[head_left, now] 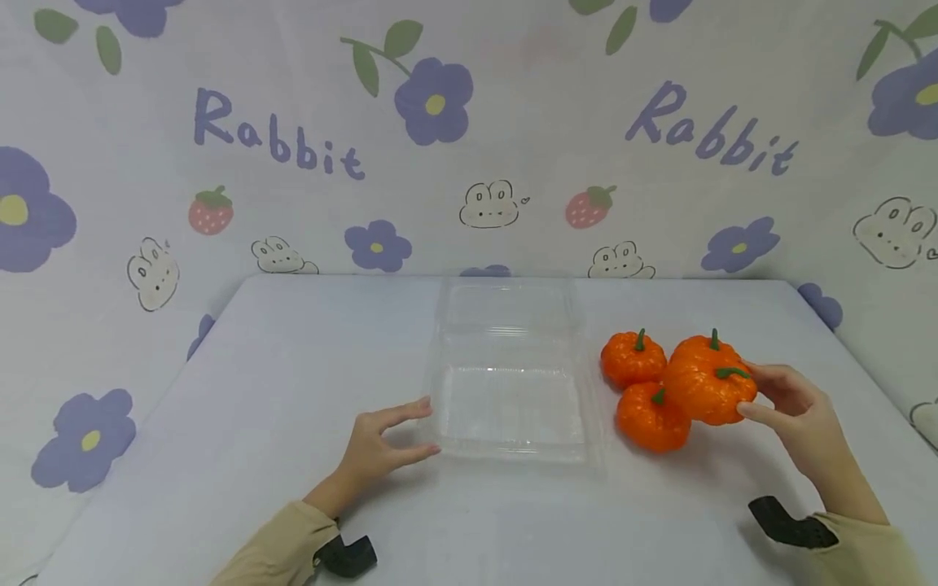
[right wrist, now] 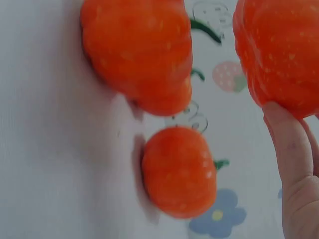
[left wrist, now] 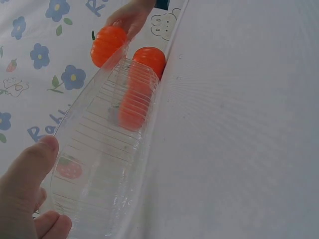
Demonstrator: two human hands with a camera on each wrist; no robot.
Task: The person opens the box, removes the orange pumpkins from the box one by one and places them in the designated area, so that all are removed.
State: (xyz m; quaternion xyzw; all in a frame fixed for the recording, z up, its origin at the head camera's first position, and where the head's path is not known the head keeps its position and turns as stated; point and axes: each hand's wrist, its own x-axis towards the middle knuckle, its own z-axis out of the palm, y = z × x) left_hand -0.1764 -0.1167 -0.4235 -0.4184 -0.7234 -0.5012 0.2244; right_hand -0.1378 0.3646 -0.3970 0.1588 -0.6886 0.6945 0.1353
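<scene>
My right hand [head_left: 799,411] holds a small orange pumpkin [head_left: 711,395] with a green stem, thumb and fingers at its right side. In the right wrist view this held pumpkin [right wrist: 284,55] is apart from the others. On the table lie a back-left pumpkin [head_left: 632,362], a front pumpkin [head_left: 652,422] and one partly hidden pumpkin [head_left: 696,350] behind the held one. A clear plastic clamshell box [head_left: 513,452] lies with its lid raised or folded back. My left hand [head_left: 374,443] is at the box's left rim, thumb and fingers spread and nearly straight.
The white table [head_left: 293,350] runs back to a cloth backdrop [head_left: 542,122] printed with flowers, rabbits and strawberries. Black wrist straps [head_left: 791,525] show at both sleeves. The pumpkins stand close to the box's right side.
</scene>
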